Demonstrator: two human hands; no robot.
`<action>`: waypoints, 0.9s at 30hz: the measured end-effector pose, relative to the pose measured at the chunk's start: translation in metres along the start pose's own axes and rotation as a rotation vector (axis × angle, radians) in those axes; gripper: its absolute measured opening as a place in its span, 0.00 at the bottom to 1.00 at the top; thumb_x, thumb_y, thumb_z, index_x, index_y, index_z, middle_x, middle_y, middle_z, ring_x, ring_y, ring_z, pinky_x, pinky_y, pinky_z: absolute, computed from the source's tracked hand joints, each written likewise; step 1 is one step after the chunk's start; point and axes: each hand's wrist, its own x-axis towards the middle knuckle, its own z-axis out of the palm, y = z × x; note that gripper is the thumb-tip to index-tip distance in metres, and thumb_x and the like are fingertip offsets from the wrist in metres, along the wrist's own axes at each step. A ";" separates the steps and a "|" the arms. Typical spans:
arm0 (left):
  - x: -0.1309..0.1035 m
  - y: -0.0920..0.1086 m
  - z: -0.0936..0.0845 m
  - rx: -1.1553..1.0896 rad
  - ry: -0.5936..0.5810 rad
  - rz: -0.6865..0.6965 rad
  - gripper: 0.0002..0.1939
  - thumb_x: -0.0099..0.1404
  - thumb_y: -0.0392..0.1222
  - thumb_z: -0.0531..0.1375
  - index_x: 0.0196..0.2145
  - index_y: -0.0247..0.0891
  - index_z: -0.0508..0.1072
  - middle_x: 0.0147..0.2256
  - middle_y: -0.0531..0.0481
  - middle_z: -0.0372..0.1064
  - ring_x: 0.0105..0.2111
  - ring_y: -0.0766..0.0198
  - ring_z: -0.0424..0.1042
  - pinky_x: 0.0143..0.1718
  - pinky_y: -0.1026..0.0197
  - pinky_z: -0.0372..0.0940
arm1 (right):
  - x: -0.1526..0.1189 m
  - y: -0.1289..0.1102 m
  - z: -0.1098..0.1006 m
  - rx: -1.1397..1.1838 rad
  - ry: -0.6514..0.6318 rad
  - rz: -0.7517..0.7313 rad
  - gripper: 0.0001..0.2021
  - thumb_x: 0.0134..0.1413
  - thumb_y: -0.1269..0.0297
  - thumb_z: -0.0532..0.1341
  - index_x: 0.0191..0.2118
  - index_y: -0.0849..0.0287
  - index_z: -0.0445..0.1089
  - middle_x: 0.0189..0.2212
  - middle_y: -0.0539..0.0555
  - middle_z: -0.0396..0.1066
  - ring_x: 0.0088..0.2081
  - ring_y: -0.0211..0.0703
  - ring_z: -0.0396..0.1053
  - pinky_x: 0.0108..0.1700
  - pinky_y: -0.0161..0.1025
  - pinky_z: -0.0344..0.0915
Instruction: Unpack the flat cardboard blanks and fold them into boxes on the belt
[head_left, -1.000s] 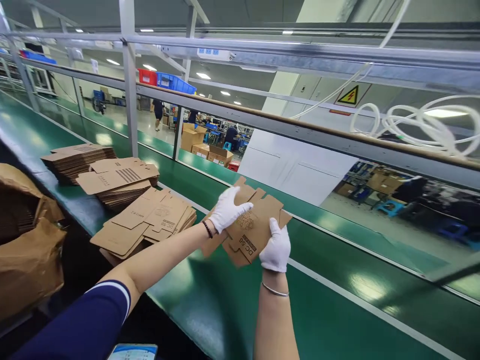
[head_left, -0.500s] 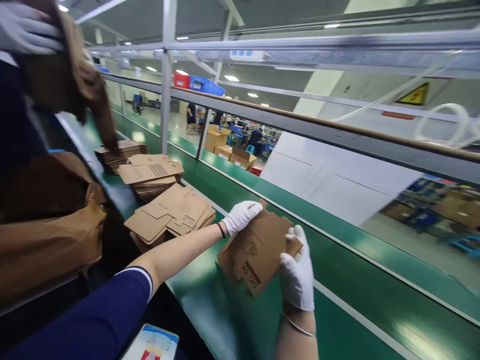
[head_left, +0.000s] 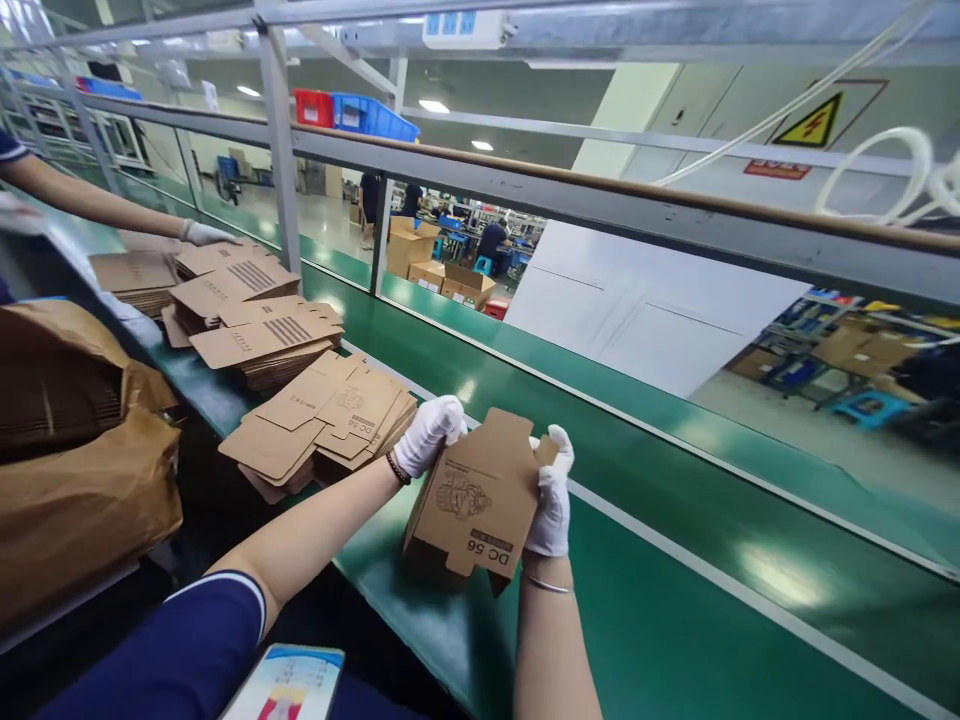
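I hold a small brown cardboard carton [head_left: 471, 508] marked "DC 56" above the green conveyor belt [head_left: 675, 620]. It is partly opened into a box shape. My left hand [head_left: 429, 432], in a white glove, grips its upper left edge. My right hand [head_left: 552, 492], also gloved, clasps its right side. A pile of flat carton blanks [head_left: 330, 420] lies just left of my hands on the belt's near edge.
More stacks of flat blanks [head_left: 255, 335] lie farther left, where another person's gloved hand [head_left: 204, 234] rests on a stack. A brown paper bag [head_left: 75, 470] sits at the left. A metal frame with a rail [head_left: 570, 185] runs along the belt's far side. A phone [head_left: 289, 682] lies near my lap.
The flat blank in my hands has been opened into a box shape and lowered toward the belt. Another person's arm now reaches to the far stacks, where new blanks lie.
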 end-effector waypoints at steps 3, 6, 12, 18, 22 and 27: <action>-0.007 0.001 -0.007 0.007 0.085 0.090 0.35 0.49 0.76 0.59 0.20 0.38 0.57 0.16 0.57 0.50 0.20 0.69 0.54 0.24 0.63 0.51 | -0.006 -0.004 0.009 -0.055 -0.084 0.076 0.35 0.53 0.35 0.56 0.62 0.46 0.54 0.60 0.55 0.58 0.57 0.53 0.62 0.56 0.52 0.63; -0.008 0.008 -0.010 0.002 0.066 0.179 0.32 0.50 0.71 0.62 0.24 0.37 0.62 0.17 0.57 0.52 0.19 0.70 0.53 0.24 0.64 0.50 | -0.012 -0.012 0.017 -0.183 -0.255 0.075 0.39 0.49 0.31 0.56 0.63 0.48 0.57 0.63 0.56 0.56 0.61 0.58 0.57 0.59 0.55 0.60; 0.003 0.023 -0.009 0.081 0.105 0.216 0.30 0.47 0.63 0.69 0.35 0.36 0.67 0.40 0.46 0.67 0.35 0.65 0.68 0.39 0.62 0.63 | -0.011 -0.015 0.027 -0.324 -0.143 -0.054 0.29 0.50 0.40 0.63 0.53 0.54 0.70 0.58 0.58 0.62 0.59 0.60 0.59 0.62 0.58 0.56; -0.021 0.020 -0.015 0.384 -0.136 0.113 0.31 0.57 0.70 0.57 0.40 0.36 0.72 0.61 0.39 0.55 0.62 0.50 0.53 0.62 0.52 0.50 | -0.012 -0.004 0.022 -0.436 -0.068 -0.234 0.22 0.54 0.46 0.63 0.48 0.55 0.71 0.60 0.58 0.59 0.61 0.56 0.57 0.62 0.57 0.55; -0.032 0.016 -0.016 0.393 -0.106 0.234 0.28 0.60 0.67 0.57 0.25 0.36 0.66 0.45 0.39 0.68 0.54 0.50 0.62 0.57 0.51 0.57 | -0.021 0.000 0.024 -0.544 -0.114 -0.381 0.19 0.57 0.44 0.59 0.36 0.57 0.70 0.56 0.58 0.63 0.58 0.56 0.60 0.61 0.57 0.55; -0.034 0.013 -0.015 0.441 -0.058 0.364 0.18 0.65 0.52 0.58 0.24 0.37 0.63 0.36 0.43 0.66 0.50 0.53 0.65 0.54 0.52 0.60 | -0.027 0.004 0.032 -0.559 -0.024 -0.430 0.14 0.63 0.51 0.54 0.43 0.56 0.68 0.54 0.58 0.65 0.55 0.52 0.63 0.58 0.54 0.60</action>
